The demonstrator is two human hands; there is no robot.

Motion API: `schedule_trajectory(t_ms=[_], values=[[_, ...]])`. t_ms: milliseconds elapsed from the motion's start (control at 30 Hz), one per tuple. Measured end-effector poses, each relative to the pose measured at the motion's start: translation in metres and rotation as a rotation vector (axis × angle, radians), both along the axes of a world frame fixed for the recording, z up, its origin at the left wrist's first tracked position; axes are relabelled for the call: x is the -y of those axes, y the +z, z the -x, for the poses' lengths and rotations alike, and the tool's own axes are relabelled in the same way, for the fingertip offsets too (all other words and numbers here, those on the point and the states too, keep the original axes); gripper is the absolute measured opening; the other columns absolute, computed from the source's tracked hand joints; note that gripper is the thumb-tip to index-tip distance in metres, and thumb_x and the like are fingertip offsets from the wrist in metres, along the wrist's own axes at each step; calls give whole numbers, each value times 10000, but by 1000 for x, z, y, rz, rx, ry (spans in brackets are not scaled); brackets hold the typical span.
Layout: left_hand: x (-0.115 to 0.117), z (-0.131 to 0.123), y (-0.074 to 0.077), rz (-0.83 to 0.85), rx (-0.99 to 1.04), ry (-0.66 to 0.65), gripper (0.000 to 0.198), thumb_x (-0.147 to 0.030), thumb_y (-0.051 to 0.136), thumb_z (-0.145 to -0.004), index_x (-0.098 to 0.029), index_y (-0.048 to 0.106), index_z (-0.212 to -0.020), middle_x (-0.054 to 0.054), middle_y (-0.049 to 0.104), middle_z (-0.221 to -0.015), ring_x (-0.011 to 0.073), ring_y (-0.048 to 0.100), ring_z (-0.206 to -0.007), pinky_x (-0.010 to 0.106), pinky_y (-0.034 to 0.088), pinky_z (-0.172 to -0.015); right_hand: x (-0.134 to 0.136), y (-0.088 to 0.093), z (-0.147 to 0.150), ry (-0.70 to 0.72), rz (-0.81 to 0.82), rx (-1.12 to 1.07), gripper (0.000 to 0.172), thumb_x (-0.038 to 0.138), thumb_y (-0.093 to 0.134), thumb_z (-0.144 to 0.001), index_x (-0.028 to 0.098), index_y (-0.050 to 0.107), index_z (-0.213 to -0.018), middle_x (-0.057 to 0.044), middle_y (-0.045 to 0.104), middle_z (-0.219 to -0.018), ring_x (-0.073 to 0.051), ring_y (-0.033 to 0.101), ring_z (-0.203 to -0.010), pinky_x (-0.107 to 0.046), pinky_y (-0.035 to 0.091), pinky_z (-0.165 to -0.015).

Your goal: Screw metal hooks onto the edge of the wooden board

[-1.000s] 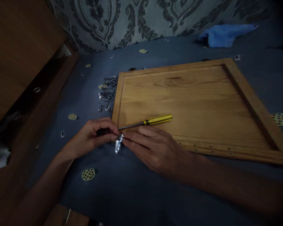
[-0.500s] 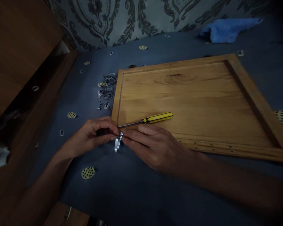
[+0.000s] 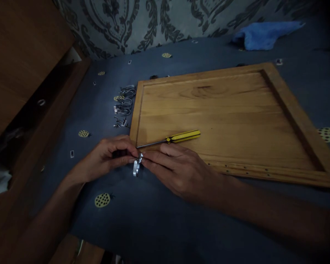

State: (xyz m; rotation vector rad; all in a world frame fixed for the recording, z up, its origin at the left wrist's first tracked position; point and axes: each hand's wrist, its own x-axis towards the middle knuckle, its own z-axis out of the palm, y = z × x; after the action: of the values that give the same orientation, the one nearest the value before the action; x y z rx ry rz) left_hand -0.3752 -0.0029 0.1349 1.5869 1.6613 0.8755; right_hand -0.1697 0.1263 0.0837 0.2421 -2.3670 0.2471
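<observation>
By the board [image 3: 231, 110]'s near left corner, left hand [image 3: 112, 156] and right hand [image 3: 181, 170], pinched nearly closed, hold one metal clip [image 3: 135, 169]. Other clips [image 3: 124, 111] and loose screws [image 3: 117, 125] lie left of the board; whether any are finished is unclear.

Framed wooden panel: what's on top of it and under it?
A yellow-handled screwdriver lies on the panel; the right hand hides part of its near edge. What lies beneath is covered.

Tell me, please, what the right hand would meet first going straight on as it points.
The right hand would first meet the metal clamp it touches, then probably the left hand, though depth is unclear.
</observation>
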Motion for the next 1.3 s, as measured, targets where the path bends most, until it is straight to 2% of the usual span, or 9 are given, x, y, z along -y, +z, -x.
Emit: schedule_trajectory(t_ms=[167, 633, 867, 1300], values=[[0, -1, 0, -31, -5, -16, 76, -217, 752, -924, -225, 827, -931, 41, 737, -853, 175, 702, -763, 270, 559, -708, 0, -2, 0, 2, -10, 1, 268, 87, 511, -1057, 67, 776, -1026, -105, 781, -965, -199, 614, -814, -345, 570, -779], [-2, 1, -1, -35, 20, -61, 134, -298, 756, -968, -187, 829, -961, 39, 739, -859, 146, 681, -771, 247, 547, -726, 1, 2, -1, -7, -17, 3, 311, 103, 451, -1083, 75, 761, -1068, -102, 792, -996, -208, 600, -835, -333, 537, -737], [-2, 3, -3, -50, 22, -76, 214, -380, 753, -979, -179, 821, -953, 44, 735, -857, 151, 675, -794, 260, 546, -743, -1, 1, -3, 6, -30, 33, 332, 94, 410, -1087, 49, 725, -1185, -128, 782, -1000, -220, 644, -863, -354, 579, -784], [-2, 6, -8, -38, 34, -92, 202, -379, 774, -959, -184, 821, -968, 33, 715, -862, 149, 660, -817, 259, 535, -765, -1, -3, -1, 23, -29, 64, 306, 112, 442, -1082, 55, 719, -1199, -142, 761, -1049, -224, 616, -884, -344, 558, -791]])
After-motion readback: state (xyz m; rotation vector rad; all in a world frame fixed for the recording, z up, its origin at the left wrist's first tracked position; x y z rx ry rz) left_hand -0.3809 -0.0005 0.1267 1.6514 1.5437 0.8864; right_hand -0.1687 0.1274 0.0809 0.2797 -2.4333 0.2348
